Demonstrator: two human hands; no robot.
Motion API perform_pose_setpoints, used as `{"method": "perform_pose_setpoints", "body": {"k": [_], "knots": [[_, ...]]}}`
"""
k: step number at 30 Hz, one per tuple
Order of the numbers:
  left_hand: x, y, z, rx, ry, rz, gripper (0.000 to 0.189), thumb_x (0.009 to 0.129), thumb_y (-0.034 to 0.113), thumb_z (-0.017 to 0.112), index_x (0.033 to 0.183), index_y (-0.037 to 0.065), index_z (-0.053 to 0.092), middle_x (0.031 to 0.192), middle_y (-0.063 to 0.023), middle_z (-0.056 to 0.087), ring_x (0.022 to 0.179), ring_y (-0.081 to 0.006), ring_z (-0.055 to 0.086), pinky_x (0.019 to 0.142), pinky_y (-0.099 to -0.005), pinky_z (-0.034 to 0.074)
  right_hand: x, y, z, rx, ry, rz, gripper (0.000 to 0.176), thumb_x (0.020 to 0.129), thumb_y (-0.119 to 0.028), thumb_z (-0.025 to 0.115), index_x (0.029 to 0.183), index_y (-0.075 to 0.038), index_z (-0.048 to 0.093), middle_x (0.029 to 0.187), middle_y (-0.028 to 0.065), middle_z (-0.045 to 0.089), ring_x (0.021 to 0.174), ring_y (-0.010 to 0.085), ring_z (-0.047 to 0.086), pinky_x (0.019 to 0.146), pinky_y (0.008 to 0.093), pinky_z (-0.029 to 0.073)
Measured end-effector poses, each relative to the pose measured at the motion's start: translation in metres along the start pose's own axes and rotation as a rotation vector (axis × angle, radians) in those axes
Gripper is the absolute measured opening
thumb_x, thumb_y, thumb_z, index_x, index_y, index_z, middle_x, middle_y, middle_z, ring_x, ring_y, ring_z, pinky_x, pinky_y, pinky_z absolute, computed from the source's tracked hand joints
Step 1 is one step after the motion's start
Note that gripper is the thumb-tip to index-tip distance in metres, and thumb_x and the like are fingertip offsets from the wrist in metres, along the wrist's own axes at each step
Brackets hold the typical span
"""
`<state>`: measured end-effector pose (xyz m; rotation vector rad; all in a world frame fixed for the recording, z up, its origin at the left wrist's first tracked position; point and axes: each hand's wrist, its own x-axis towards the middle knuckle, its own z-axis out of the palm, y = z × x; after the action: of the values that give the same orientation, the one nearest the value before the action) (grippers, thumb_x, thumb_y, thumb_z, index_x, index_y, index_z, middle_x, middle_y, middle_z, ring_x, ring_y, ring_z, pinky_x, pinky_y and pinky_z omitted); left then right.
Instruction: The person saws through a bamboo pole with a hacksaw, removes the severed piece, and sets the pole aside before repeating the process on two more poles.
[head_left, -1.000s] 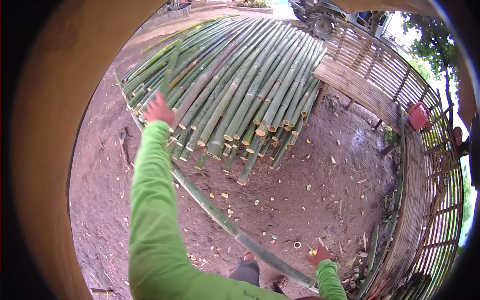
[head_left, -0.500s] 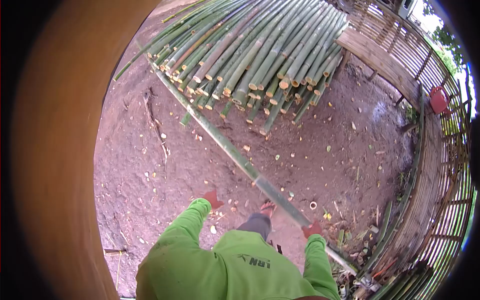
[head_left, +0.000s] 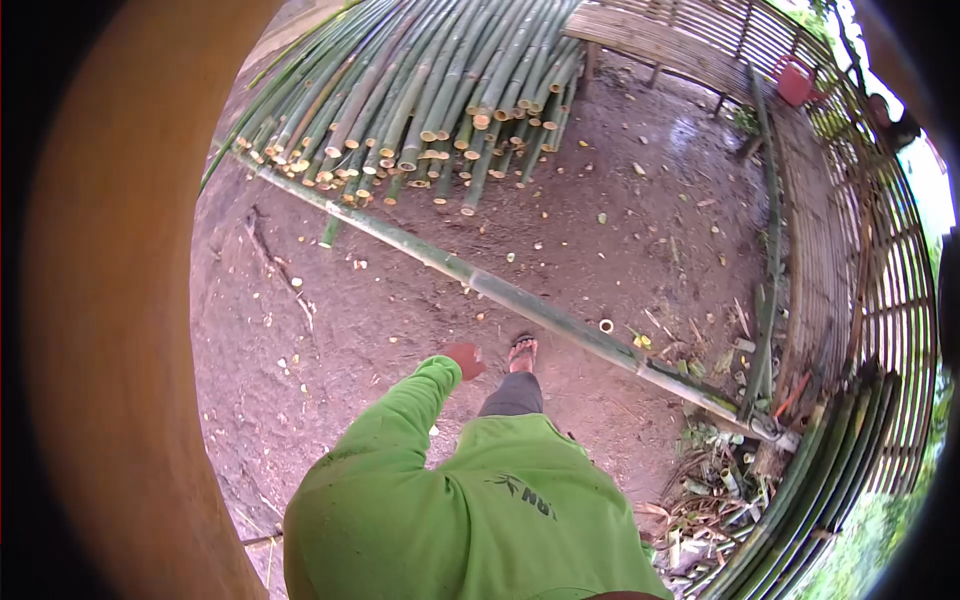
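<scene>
My left hand (head_left: 465,360) hangs over the dirt in front of me, below a long green bamboo pole (head_left: 520,300) and apart from it. Its fingers look loosely apart, and nothing shows in them. My right hand is out of sight; my green shirt (head_left: 540,470) fills the lower middle. The pole slants across the ground from the front of the bamboo pile (head_left: 430,90) to the slatted bench side at lower right. One foot in a sandal (head_left: 522,352) stands just short of the pole.
A slatted bamboo bench (head_left: 810,220) and a lattice fence (head_left: 890,270) curve along the right. A red container (head_left: 795,80) sits on the bench. More bamboo lengths (head_left: 820,480) lean at lower right beside scraps (head_left: 730,485). Something brown (head_left: 120,300) blocks the left edge.
My right hand, earlier on the pole, has left the view. The view has turned right, so the pile and pole appear further left and higher. My left hand has moved forward.
</scene>
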<state>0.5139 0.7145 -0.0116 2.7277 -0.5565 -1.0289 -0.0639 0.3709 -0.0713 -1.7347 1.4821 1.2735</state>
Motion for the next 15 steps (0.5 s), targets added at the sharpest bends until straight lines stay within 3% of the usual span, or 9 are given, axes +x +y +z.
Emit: {"method": "perform_pose_setpoints", "body": {"k": [4, 6, 7, 8, 10, 13, 15], "knots": [[0.004, 0.063, 0.031, 0.155, 0.004, 0.355, 0.050, 0.076, 0.046, 0.060, 0.102, 0.004, 0.064, 0.104, -0.0196, 0.064, 0.098, -0.0367, 0.061, 0.083, -0.0457, 0.049, -0.011, 0.040, 0.076, 0.207, 0.003, -0.013, 0.082, 0.076, -0.058, 0.059, 0.135, -0.004, 0.042, 0.137, 0.0159, 0.045, 0.127, 0.0305, 0.043, 0.106, 0.0365, 0.035], [-0.003, 0.109, 0.015, 0.640, -0.277, 0.769, 0.035, 0.081, 0.039, 0.054, 0.091, 0.008, 0.067, 0.098, -0.0151, 0.066, 0.092, -0.0348, 0.063, 0.078, -0.0464, 0.050, -0.014, 0.045, 0.116, 0.329, 0.012, 0.030, 0.080, 0.077, -0.059, 0.057, 0.135, -0.006, 0.043, 0.137, 0.0142, 0.046, 0.126, 0.0301, 0.044, 0.105, 0.0369, 0.036], [0.022, 0.092, 0.053, 0.487, -0.195, 0.694, 0.026, 0.083, 0.030, 0.050, 0.081, 0.011, 0.068, 0.090, -0.0133, 0.067, 0.086, -0.0341, 0.064, 0.072, -0.0475, 0.051, -0.007, 0.042, 0.133, 0.369, 0.015, 0.052, 0.079, 0.078, -0.059, 0.056, 0.135, -0.007, 0.043, 0.137, 0.0134, 0.046, 0.126, 0.0299, 0.044, 0.105, 0.0370, 0.036], [-0.009, 0.134, 0.015, 0.665, -0.274, 0.916, 0.028, 0.085, 0.029, 0.047, 0.084, 0.011, 0.068, 0.090, -0.0146, 0.066, 0.083, -0.0351, 0.064, 0.071, -0.0489, 0.050, 0.002, 0.034, 0.147, 0.389, 0.027, 0.081, 0.078, 0.078, -0.060, 0.055, 0.135, -0.007, 0.043, 0.137, 0.0125, 0.046, 0.126, 0.0298, 0.044, 0.105, 0.0372, 0.036], [0.000, 0.128, 0.024, 0.523, -0.190, 0.872, 0.029, 0.086, 0.033, 0.045, 0.085, 0.015, 0.068, 0.089, -0.0164, 0.066, 0.080, -0.0360, 0.064, 0.069, -0.0486, 0.050, 0.020, 0.014, 0.165, 0.399, 0.051, 0.084, 0.076, 0.079, -0.060, 0.053, 0.136, -0.009, 0.043, 0.137, 0.0109, 0.047, 0.125, 0.0294, 0.045, 0.105, 0.0375, 0.037], [0.022, 0.127, 0.025, 0.749, -0.440, 0.760, 0.026, 0.086, 0.033, 0.046, 0.098, 0.019, 0.065, 0.090, -0.0101, 0.068, 0.080, -0.0319, 0.065, 0.070, -0.0477, 0.050, -0.026, -0.026, 0.080, 0.502, 0.139, -0.105, 0.073, 0.076, -0.055, 0.060, 0.130, -0.008, 0.049, 0.131, 0.0124, 0.052, 0.121, 0.0275, 0.049, 0.103, 0.0354, 0.038], [0.048, 0.131, 0.034, 1.003, -0.608, 0.913, 0.026, 0.087, 0.032, 0.046, 0.101, 0.020, 0.064, 0.088, -0.0093, 0.068, 0.081, -0.0312, 0.066, 0.070, -0.0477, 0.051, -0.026, -0.029, 0.056, 0.769, 0.198, -0.073, 0.068, 0.074, -0.051, 0.062, 0.126, -0.008, 0.053, 0.125, 0.0130, 0.056, 0.117, 0.0275, 0.053, 0.100, 0.0344, 0.040]]}}
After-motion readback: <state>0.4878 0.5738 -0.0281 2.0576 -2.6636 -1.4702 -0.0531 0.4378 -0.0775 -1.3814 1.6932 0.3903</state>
